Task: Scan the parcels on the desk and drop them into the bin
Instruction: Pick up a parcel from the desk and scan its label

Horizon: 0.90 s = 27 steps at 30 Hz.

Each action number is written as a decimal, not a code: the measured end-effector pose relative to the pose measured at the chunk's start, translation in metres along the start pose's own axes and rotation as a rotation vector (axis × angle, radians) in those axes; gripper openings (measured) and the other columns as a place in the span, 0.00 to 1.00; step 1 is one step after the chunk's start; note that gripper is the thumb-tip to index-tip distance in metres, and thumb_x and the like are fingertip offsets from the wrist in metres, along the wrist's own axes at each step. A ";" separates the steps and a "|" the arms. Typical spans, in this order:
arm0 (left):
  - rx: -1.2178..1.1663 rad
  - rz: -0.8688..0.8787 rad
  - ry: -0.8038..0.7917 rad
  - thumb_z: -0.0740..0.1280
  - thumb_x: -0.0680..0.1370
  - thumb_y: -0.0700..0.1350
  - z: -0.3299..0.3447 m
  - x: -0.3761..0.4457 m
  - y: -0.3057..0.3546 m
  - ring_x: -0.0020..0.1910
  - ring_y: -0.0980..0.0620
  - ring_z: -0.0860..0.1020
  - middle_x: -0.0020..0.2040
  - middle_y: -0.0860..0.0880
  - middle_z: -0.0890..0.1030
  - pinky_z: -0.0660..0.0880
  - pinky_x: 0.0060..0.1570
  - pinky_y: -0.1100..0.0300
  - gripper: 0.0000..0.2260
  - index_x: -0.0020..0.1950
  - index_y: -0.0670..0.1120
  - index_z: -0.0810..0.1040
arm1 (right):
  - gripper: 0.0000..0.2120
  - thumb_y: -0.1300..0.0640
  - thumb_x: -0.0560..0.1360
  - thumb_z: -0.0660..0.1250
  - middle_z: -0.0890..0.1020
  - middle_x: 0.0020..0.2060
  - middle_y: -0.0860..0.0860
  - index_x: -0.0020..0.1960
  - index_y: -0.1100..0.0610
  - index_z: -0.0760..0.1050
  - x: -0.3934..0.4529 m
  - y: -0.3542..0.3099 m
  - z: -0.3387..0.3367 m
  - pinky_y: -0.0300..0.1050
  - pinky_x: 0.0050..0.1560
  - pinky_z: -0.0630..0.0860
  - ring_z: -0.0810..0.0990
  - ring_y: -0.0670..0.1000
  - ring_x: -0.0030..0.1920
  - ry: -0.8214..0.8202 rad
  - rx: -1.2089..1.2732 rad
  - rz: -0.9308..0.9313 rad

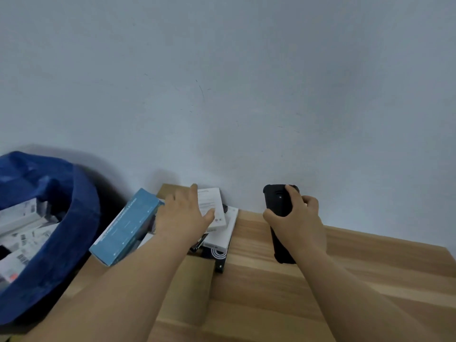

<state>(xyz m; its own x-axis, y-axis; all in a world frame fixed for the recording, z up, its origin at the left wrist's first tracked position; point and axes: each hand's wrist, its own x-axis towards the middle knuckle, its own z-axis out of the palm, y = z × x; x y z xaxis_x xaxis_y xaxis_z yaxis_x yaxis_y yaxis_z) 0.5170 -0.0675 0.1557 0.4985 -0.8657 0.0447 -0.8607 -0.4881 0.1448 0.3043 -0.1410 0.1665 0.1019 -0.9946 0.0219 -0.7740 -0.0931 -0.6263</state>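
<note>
A person's left hand (187, 215) reaches, fingers spread, over a white parcel (212, 206) atop the pile at the tabletop's (320, 280) far edge; the right hand (296, 223) grips a black scanner (278, 206) just beside it. The blue bin (74, 230) waits left.

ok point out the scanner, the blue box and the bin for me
scanner (277, 202), head view, on its black upper body above the gripping fingers
blue box (124, 228), head view, middle of its printed top face
bin (74, 233), head view, on the blue liner at its near right rim
</note>
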 end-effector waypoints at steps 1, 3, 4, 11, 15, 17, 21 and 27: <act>0.001 0.004 -0.015 0.57 0.79 0.64 0.006 0.007 -0.001 0.66 0.43 0.67 0.68 0.43 0.67 0.71 0.60 0.49 0.33 0.77 0.48 0.56 | 0.36 0.41 0.73 0.68 0.63 0.69 0.49 0.77 0.41 0.59 0.004 0.000 0.008 0.47 0.45 0.73 0.77 0.57 0.55 -0.003 -0.010 0.004; 0.047 -0.011 -0.083 0.56 0.78 0.66 0.020 0.017 -0.002 0.65 0.43 0.69 0.66 0.43 0.70 0.71 0.58 0.49 0.33 0.75 0.46 0.58 | 0.36 0.41 0.72 0.68 0.63 0.69 0.49 0.77 0.41 0.59 0.011 0.002 0.024 0.48 0.47 0.75 0.77 0.57 0.55 -0.019 -0.019 0.025; 0.091 -0.014 -0.127 0.55 0.78 0.67 0.028 0.020 -0.001 0.65 0.43 0.69 0.65 0.43 0.71 0.71 0.58 0.49 0.33 0.74 0.45 0.61 | 0.36 0.40 0.72 0.68 0.64 0.68 0.49 0.77 0.41 0.59 0.015 0.004 0.032 0.49 0.47 0.76 0.77 0.56 0.56 -0.023 -0.016 0.035; 0.028 -0.134 -0.255 0.55 0.77 0.70 0.076 0.053 0.011 0.70 0.42 0.64 0.72 0.41 0.63 0.71 0.61 0.48 0.39 0.77 0.44 0.55 | 0.35 0.40 0.74 0.68 0.64 0.69 0.50 0.77 0.42 0.60 0.050 0.027 0.080 0.49 0.46 0.77 0.77 0.56 0.56 -0.061 -0.049 0.074; -0.032 -0.230 -0.273 0.57 0.74 0.73 0.106 0.073 0.020 0.75 0.38 0.56 0.77 0.38 0.53 0.64 0.69 0.45 0.48 0.80 0.43 0.45 | 0.34 0.46 0.75 0.69 0.64 0.69 0.51 0.77 0.41 0.59 0.076 0.046 0.105 0.53 0.47 0.80 0.77 0.57 0.56 -0.102 -0.087 0.065; -0.041 -0.267 -0.286 0.57 0.71 0.76 0.121 0.082 0.026 0.76 0.36 0.52 0.78 0.38 0.48 0.60 0.71 0.43 0.51 0.80 0.45 0.42 | 0.34 0.45 0.75 0.69 0.64 0.69 0.51 0.77 0.42 0.59 0.088 0.055 0.115 0.53 0.49 0.79 0.77 0.58 0.57 -0.119 -0.087 0.062; -0.015 -0.298 -0.317 0.57 0.69 0.78 0.147 0.090 0.035 0.77 0.35 0.48 0.79 0.40 0.41 0.59 0.72 0.40 0.53 0.80 0.47 0.39 | 0.35 0.43 0.74 0.68 0.64 0.69 0.52 0.77 0.42 0.59 0.107 0.069 0.130 0.52 0.53 0.76 0.76 0.59 0.58 -0.154 -0.084 0.072; -0.044 -0.358 -0.257 0.59 0.73 0.72 0.166 0.088 0.040 0.74 0.34 0.54 0.79 0.42 0.43 0.61 0.69 0.39 0.46 0.81 0.50 0.43 | 0.37 0.39 0.72 0.67 0.64 0.69 0.52 0.77 0.42 0.59 0.110 0.078 0.143 0.55 0.57 0.76 0.75 0.60 0.61 -0.207 -0.034 0.074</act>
<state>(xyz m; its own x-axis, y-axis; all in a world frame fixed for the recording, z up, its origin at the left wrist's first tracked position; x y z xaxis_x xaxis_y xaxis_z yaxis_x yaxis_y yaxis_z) 0.5092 -0.1814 0.0016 0.7176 -0.6452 -0.2623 -0.6307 -0.7617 0.1482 0.3442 -0.2511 0.0085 0.1674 -0.9683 -0.1855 -0.8045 -0.0254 -0.5934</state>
